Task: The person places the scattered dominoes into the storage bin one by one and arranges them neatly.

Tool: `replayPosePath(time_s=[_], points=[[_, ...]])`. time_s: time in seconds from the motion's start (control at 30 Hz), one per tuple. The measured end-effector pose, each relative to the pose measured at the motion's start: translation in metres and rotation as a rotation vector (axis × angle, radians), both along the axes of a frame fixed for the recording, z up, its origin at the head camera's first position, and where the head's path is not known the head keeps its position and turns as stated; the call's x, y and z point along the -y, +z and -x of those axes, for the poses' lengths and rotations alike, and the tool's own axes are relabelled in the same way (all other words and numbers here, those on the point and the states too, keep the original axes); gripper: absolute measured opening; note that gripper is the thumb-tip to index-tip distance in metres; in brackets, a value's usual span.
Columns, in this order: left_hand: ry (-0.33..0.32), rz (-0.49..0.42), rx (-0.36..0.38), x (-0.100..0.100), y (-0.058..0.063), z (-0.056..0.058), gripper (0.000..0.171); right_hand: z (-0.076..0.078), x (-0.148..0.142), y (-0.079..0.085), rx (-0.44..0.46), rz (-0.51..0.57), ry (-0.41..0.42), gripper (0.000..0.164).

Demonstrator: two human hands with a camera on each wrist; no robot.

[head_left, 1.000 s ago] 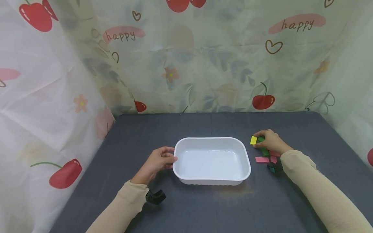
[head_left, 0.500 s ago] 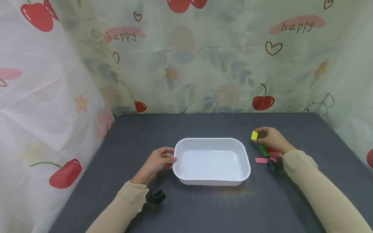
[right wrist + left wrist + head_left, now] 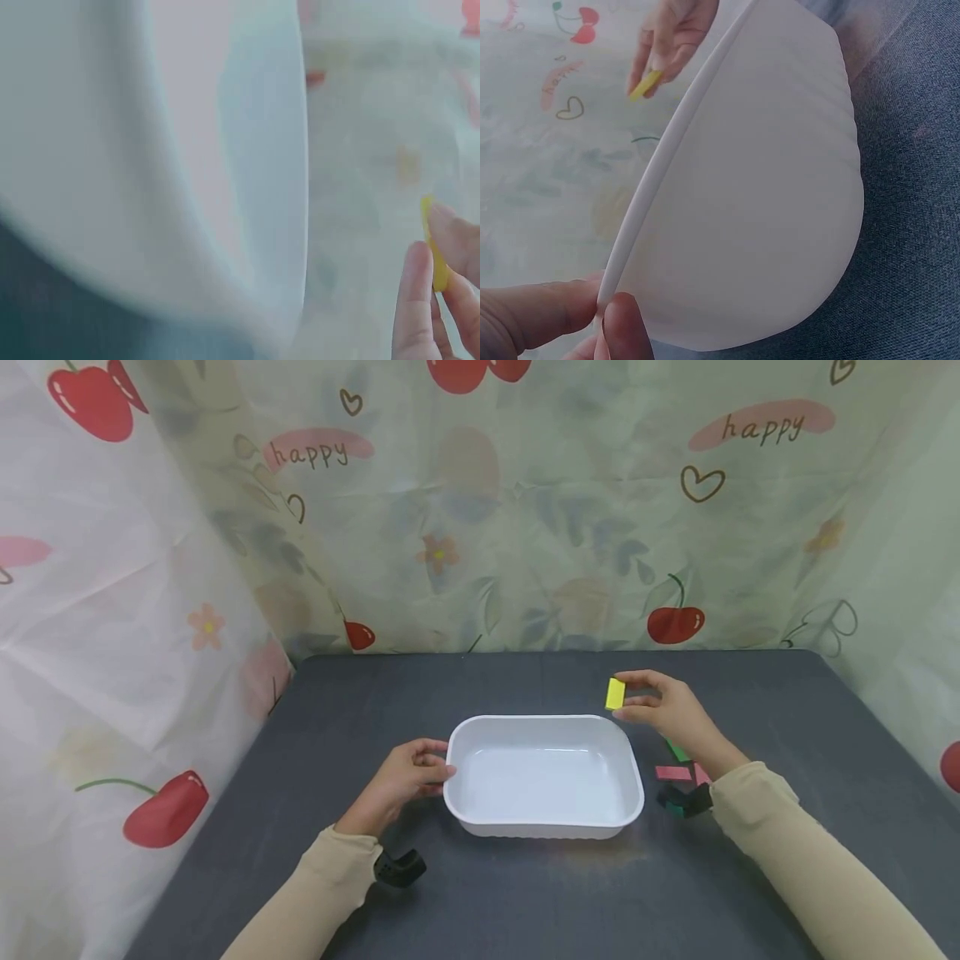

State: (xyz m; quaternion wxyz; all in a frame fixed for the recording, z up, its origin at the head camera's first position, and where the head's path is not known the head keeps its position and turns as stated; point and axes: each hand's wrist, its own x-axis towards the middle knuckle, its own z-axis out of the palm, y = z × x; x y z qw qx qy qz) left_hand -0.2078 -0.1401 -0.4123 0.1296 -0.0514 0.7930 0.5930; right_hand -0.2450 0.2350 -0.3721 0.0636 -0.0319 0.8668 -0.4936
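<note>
A white rectangular basin (image 3: 543, 827) with rounded corners stands on the dark table. My left hand (image 3: 397, 782) pinches its left rim between thumb and fingers, seen close up in the left wrist view, where the thumb and a finger (image 3: 626, 326) clasp the edge. Held up beyond the basin's far right corner is a small yellow block (image 3: 615, 693), flat and rectangular. My right hand (image 3: 667, 710) pinches it between thumb and fingertips. The right wrist view shows the yellow block (image 3: 435, 244) edge-on, beside the basin's blurred wall (image 3: 262, 150).
Right of the basin lie pink blocks (image 3: 673, 772) and a green block (image 3: 677, 750), partly hidden by my right forearm and the black wrist camera (image 3: 686, 798). A curtain printed with cherries (image 3: 540, 552) hangs behind the dark table (image 3: 510, 910).
My right hand has lifted the yellow block off the group of blocks and carried it left and away, toward the basin's far right corner. The left hand and basin stay put.
</note>
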Motion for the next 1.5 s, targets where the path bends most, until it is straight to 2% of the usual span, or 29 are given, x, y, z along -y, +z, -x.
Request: replayPosePath(time_s=[0.2, 0.33, 0.53, 0.8, 1.17, 1.5], points=[[-0.001, -0.002, -0.005, -0.001, 0.0, -0.001, 0.044, -0.024, 0.035, -0.002, -0.045, 0.098, 0.045, 0.06], [-0.003, 0.0, 0.0, -0.001, 0.0, 0.0, 0.044, -0.037, 0.055, -0.008, -0.005, 0.167, 0.067, 0.058], [0.009, 0.003, 0.008, 0.0, 0.0, 0.001, 0.044, -0.045, 0.072, -0.021, 0.053, 0.172, 0.14, 0.055], [0.014, 0.02, 0.009, 0.001, -0.003, 0.003, 0.044, -0.038, 0.086, -0.036, 0.121, 0.062, 0.177, 0.051], [0.006, 0.02, -0.009, -0.001, -0.002, 0.001, 0.044, -0.038, 0.101, -0.046, 0.12, -0.216, 0.18, 0.043], [0.013, 0.019, -0.004, -0.001, -0.003, 0.003, 0.044, -0.038, 0.105, -0.049, 0.08, -0.342, 0.199, 0.041]])
